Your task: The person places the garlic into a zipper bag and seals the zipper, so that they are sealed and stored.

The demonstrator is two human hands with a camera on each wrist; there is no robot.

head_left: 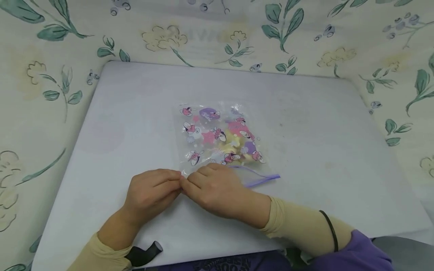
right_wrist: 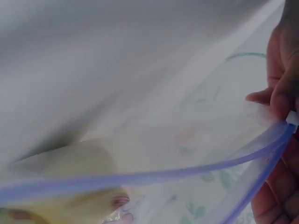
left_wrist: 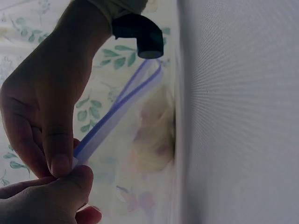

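Note:
A clear plastic zip bag (head_left: 207, 137), printed with pink cartoon birds and stars, lies flat on the white table. Something pale yellow (head_left: 230, 143) shows inside its right half. My left hand (head_left: 152, 192) pinches the bag's near left corner. Right beside it, fingertips meeting, my right hand (head_left: 217, 190) pinches the same corner by the white slider (right_wrist: 292, 118). From there the purple zip strips (right_wrist: 140, 177) run apart, leaving the bag's mouth gaping; in the head view the right hand covers part of them. Both hands also meet at the strip's end (left_wrist: 77, 156) in the left wrist view.
The white table (head_left: 322, 150) has a rounded far edge against a flower-printed cloth (head_left: 237, 37). A black curved tube (head_left: 145, 254) sits at the left sleeve, close to the table's front edge. A black band (head_left: 330, 229) circles the right sleeve.

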